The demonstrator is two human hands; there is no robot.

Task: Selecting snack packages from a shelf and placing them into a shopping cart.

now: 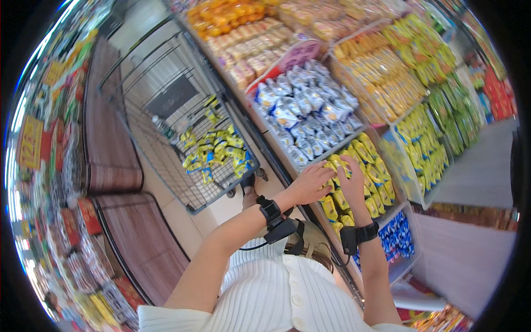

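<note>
Both hands reach over a bin of yellow wrapped snack packets [375, 172], arranged in rows. My left hand [311, 183] has its fingers spread above the near-left packets, palm down. Close to its right, my right hand [351, 179] is raised with thumb and fingers apart. Neither hand shows a packet clearly in its grasp; whether the fingertips touch the packets cannot be made out. A wire shopping cart [166, 182] stands to the left of the display. Loose yellow packets [218, 145] lie in its basket, with a clear bottle [164, 128] beside them.
White-and-blue packets [307, 108] fill the bin beyond the yellow ones; blue-wrapped sweets [396, 238] fill the nearer one. Clear divider walls [408, 166] separate bins on the right. Wood-patterned display ledges [114, 116] and stocked shelves line the left. A person's foot [248, 182] is by the cart.
</note>
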